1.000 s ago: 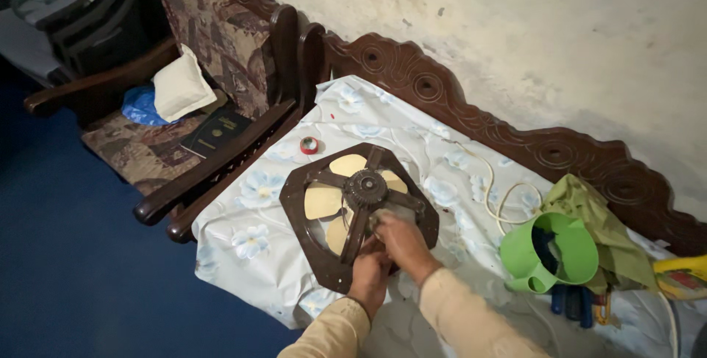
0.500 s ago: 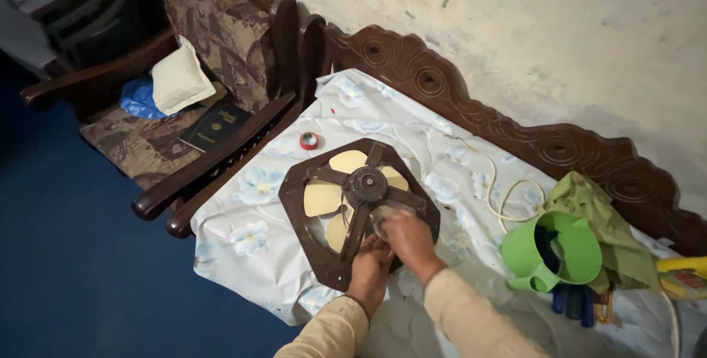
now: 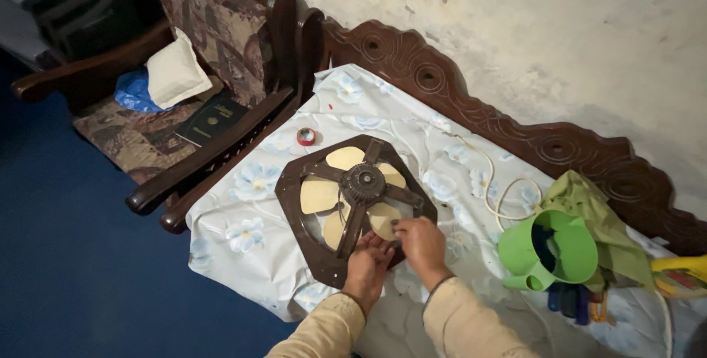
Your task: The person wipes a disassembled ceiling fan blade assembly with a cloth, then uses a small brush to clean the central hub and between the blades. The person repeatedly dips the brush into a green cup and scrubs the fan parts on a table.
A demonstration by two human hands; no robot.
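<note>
A: Where's the fan (image 3: 353,207)?
B: Flat on the flowered sheet (image 3: 250,240), motor hub up, cream blades showing between the brown struts.

A: And the hands?
B: Both at the frame's 5 o'clock edge. The left hand (image 3: 368,261) lies on the rim with fingers spread loosely, probably steadying it. The right hand (image 3: 421,244) has its fingertips pinched narrowly at the frame beside a strut; I can't tell whether they grip anything.

A: What's around?
B: A red tape roll (image 3: 305,136) at the fan's 11 o'clock, apart from it. A green jug (image 3: 549,251) and green cloth (image 3: 596,214) at 3 o'clock, a white cord (image 3: 495,190) between. A chair (image 3: 199,71) at 10 o'clock. Nothing crowds the hands.
</note>
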